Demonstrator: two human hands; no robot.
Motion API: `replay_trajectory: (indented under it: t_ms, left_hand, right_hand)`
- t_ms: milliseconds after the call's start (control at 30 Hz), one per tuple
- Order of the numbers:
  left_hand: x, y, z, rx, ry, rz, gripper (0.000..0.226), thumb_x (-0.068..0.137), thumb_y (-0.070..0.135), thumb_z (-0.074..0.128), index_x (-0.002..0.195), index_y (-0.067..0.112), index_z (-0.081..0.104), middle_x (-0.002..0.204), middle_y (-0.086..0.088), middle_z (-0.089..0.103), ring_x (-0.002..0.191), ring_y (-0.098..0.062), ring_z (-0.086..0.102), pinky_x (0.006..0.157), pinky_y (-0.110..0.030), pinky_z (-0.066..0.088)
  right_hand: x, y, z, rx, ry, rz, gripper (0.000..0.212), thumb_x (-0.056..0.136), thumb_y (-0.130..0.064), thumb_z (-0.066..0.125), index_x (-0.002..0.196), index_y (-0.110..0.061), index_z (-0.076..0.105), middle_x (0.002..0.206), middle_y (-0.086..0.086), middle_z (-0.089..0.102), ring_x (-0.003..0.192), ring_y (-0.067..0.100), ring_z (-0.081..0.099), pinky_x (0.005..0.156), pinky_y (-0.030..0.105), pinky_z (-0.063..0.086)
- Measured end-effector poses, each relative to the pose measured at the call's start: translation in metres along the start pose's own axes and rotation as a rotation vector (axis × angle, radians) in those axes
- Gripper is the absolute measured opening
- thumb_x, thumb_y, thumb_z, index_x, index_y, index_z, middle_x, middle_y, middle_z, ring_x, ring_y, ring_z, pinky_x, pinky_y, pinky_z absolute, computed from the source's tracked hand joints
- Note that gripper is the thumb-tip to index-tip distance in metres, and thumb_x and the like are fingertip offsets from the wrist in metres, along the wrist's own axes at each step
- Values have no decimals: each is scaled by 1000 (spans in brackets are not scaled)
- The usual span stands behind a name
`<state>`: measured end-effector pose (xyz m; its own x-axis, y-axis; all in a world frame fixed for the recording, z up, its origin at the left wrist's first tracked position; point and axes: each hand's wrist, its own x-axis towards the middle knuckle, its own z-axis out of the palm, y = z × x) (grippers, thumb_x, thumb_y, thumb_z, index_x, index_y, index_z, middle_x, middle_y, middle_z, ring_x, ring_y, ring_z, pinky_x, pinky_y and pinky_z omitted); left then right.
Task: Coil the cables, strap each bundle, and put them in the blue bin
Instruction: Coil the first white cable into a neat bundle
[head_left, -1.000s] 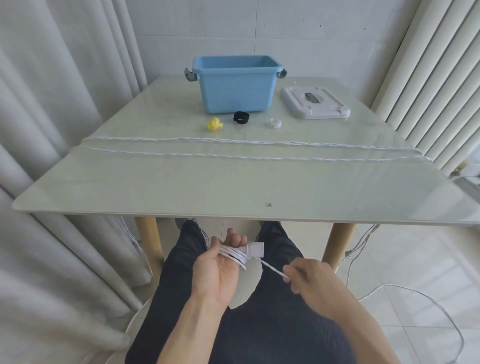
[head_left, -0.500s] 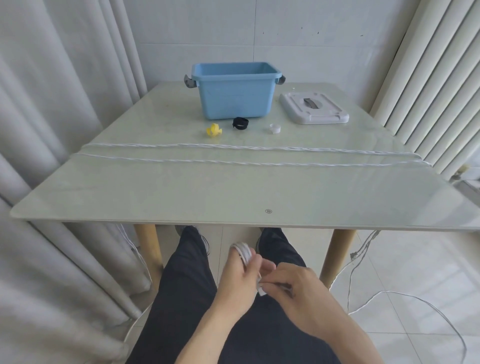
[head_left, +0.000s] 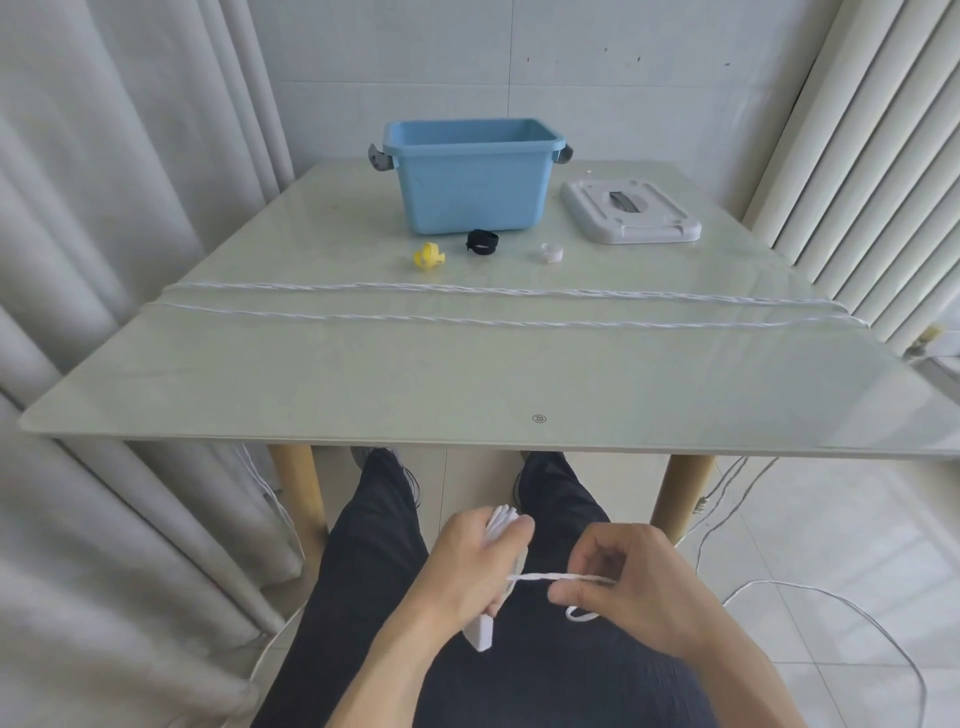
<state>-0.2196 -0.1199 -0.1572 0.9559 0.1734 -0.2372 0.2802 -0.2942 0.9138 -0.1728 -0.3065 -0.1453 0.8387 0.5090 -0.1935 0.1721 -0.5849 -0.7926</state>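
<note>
Coiling had advanced: left hand (head_left: 467, 566) gripped the cable bundle (head_left: 501, 522), now turned over, plug (head_left: 480, 636) hanging, while right hand (head_left: 631, 587) pinched the next cable (head_left: 545, 577) length taut.

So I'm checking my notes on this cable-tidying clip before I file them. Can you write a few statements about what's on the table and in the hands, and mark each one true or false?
1. The blue bin stands open, its white lid lying on the table to its right. True.
2. The left hand holds a bundle of white cable. True.
3. The right hand is empty. False: it pinches a strand of cable stretched across from the left hand.
4. A yellow strap and a black strap lie inside the bin. False: both lie on the table in front of it.
5. Two cables lie stretched across the table. True.
</note>
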Motion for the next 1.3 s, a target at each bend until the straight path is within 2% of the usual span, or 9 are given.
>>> replay_trajectory:
  t_ms: [133,267,333,467,633,767,867,1033,1300]
  left_hand:
    - [4,-10,-13,-175,-40,-22,42,89,44,63,74,6,53,48,0,42,40,-18,42,47,-22,38]
    - [1,-12,-19,-29,-225,61,38,86,39,73,79,7,55,62,-5,52,50,-17,52,56,-21,46]
    - [0,-12,-17,33,-275,40,39,89,45,68,83,8,54,61,1,51,51,-16,51,61,-27,48]
    - [-4,-8,-12,-30,-415,-25,34,103,38,47,81,11,49,54,1,32,43,-13,29,58,-33,46]
    - [-3,-4,-10,-114,-379,12,50,106,35,38,67,4,32,51,-6,21,39,-18,24,58,-34,45]
    - [-4,-9,-10,-248,-396,41,60,104,43,35,57,7,22,49,-11,19,41,-21,26,57,-32,46]
    - [-3,-15,-10,-370,-358,58,64,101,49,34,55,7,21,46,-15,19,45,-24,28,61,-35,46]
    - [-1,-18,-1,-624,-173,-5,57,103,46,38,64,9,18,54,-13,11,43,-21,17,51,-31,40]
    - [2,-16,-1,-956,124,-76,44,103,36,44,66,15,36,57,-7,9,41,-15,16,43,-28,34]
  right_hand:
    - [1,15,-6,-55,115,37,20,74,-39,85,66,-30,69,65,-6,70,58,4,60,57,19,45]
    - [1,16,-6,92,235,25,19,79,-35,83,68,-26,70,53,-2,63,47,7,54,50,16,44]
    - [1,13,-6,167,254,15,18,81,-30,81,70,-20,71,47,-1,58,43,11,49,48,15,41]
    - [3,12,-3,222,224,19,18,90,-31,71,75,-21,75,56,2,64,42,12,43,47,21,38]
    - [5,14,4,117,169,6,34,97,-43,57,77,-16,63,49,0,58,45,7,45,51,18,39]
    - [6,14,10,76,138,2,48,96,-56,48,70,-16,56,43,1,57,42,9,44,53,28,40]
    - [8,16,9,75,137,-12,48,84,-62,63,63,-18,58,47,-6,49,45,7,39,50,24,35]
    - [9,14,4,41,65,-27,25,75,-40,85,73,-23,67,62,-4,65,53,3,50,55,17,42]
    - [9,28,-2,-240,8,8,30,76,-11,72,78,-39,62,76,-19,68,72,2,60,70,19,49]
